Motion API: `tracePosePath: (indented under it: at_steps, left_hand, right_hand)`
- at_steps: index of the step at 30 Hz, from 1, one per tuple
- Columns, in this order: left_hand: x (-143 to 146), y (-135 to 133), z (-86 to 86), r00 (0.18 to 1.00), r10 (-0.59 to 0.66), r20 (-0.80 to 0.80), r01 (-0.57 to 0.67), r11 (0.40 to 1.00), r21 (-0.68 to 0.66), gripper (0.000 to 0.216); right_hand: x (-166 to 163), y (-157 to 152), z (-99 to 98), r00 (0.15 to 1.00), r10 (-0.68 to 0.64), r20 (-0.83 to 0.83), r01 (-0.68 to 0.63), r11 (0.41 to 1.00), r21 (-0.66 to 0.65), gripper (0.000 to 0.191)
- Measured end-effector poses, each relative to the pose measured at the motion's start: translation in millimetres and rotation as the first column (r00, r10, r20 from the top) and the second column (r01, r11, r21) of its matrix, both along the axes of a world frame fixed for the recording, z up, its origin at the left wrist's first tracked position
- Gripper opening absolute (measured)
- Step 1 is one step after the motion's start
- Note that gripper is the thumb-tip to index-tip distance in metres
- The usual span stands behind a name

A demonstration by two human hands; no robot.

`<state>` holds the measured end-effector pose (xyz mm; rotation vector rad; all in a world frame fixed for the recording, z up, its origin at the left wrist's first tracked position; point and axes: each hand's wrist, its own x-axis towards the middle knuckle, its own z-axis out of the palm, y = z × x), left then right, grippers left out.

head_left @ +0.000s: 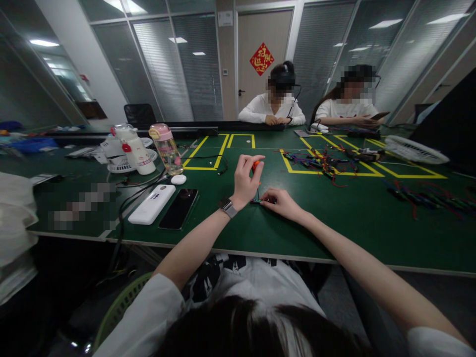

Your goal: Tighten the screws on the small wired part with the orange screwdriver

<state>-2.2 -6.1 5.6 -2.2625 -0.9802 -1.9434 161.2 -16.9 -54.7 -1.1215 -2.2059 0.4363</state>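
Observation:
My left hand, with a watch on its wrist, closes around the orange handle of a screwdriver. The tool stands upright, its thin dark shaft pointing down at a small circuit board on the green table. Whether the tip touches a screw is too small to tell. My right hand rests on the table beside it, fingertips pinching the right end of that board and partly covering it.
Left of my arms lie a black phone, a white power bank and a pink-lidded bottle. Wired boards lie in a heap at the right, more wires nearer. Two people sit across the table.

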Motion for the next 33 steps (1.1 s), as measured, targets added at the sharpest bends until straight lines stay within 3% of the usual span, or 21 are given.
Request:
tracePosePath:
  at_steps: [7,14,22,30,33]
  left_hand:
    - [-0.4,2.3,0.2,0.997,-0.074,-0.012,0.074,0.997,-0.012,0.03]
    - [1.3,2.1,0.1,0.999,0.037,0.006,-0.037,0.999,-0.007,0.02]
    - [0.7,4.0,-0.7,0.996,-0.089,-0.002,0.088,0.995,-0.053,0.032]
    - [1.4,1.4,0.0,1.0,0.003,-0.006,-0.003,1.0,-0.019,0.02]
    - [1.2,0.8,-0.3,1.0,-0.02,-0.008,0.02,0.999,-0.03,0.023]
  right_hand:
    - [0.1,0.6,-0.6,1.0,-0.004,0.003,0.004,1.0,-0.002,0.008]
    - [0.0,0.5,-0.2,1.0,-0.011,0.018,0.011,1.0,-0.004,0.008]
    - [0.0,0.7,-0.3,1.0,0.001,0.001,-0.001,1.0,0.003,0.009]
    - [-0.1,0.0,0.1,1.0,-0.012,0.001,0.012,1.0,0.006,0.008]
    - [0.5,0.6,-0.7,1.0,0.0,-0.009,0.0,1.0,0.0,0.009]
